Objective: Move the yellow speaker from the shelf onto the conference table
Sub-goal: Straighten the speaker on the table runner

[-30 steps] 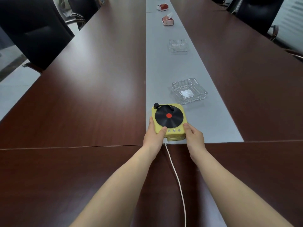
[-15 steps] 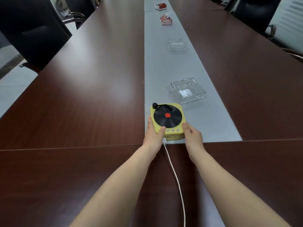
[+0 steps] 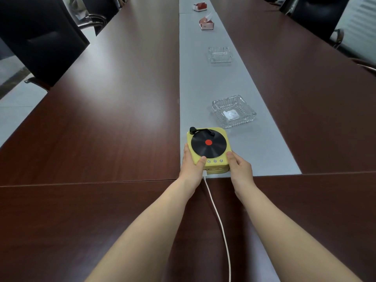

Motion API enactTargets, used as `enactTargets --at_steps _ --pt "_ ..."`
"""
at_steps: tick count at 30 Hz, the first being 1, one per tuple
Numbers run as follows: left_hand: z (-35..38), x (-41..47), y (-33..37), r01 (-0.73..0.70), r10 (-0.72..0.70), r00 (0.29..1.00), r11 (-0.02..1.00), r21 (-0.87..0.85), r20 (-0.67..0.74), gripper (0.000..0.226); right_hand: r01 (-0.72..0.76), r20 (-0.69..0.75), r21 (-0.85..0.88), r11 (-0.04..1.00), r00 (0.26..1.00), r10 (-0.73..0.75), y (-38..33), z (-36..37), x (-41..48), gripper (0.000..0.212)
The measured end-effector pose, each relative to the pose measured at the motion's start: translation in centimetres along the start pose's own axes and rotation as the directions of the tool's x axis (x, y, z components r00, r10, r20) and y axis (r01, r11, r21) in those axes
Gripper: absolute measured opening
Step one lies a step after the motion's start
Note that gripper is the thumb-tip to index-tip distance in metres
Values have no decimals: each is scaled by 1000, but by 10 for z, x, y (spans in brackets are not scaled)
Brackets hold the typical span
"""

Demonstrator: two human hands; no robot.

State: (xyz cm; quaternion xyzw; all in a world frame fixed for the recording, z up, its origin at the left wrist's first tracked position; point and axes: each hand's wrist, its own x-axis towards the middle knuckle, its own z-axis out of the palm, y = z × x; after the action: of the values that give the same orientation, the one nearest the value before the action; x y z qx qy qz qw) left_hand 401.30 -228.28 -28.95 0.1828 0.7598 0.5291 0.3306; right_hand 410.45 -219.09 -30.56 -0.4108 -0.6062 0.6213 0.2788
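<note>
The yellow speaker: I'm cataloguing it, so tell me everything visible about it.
The yellow speaker is a rounded square box styled as a turntable: black disc with a red centre, black tonearm, small round buttons along the near edge. It sits flat on the table's grey centre strip, left hand and right hand gripping its sides, a white cable plugged in front.

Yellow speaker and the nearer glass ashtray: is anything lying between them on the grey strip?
No. In the head view the grey strip is bare between the yellow speaker and the nearer glass ashtray; they sit apart, not touching.
</note>
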Motion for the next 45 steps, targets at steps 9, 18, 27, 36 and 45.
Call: enactTargets --at_steps 9,18,27,36,45 --pt "2 3 -3 -5 5 1000 1000 -8 -9 68 22 3 -1 1000 1000 -22 0 0 0 23" --pt "3 5 -6 -15 14 1000 1000 -22 -13 67 22 -2 17 1000 1000 -22 -1 0 -1 23" --pt "4 6 -6 -18 17 1000 999 -38 -25 66 26 -8 22 999 1000 -26 0 0 1 21" --pt "5 5 -7 -36 35 999 999 -25 -35 65 21 -4 37 999 1000 -21 0 0 0 20" --pt "2 4 -8 -48 48 999 999 -13 -5 67 19 2 11 1000 1000 -19 -2 0 -1 21"
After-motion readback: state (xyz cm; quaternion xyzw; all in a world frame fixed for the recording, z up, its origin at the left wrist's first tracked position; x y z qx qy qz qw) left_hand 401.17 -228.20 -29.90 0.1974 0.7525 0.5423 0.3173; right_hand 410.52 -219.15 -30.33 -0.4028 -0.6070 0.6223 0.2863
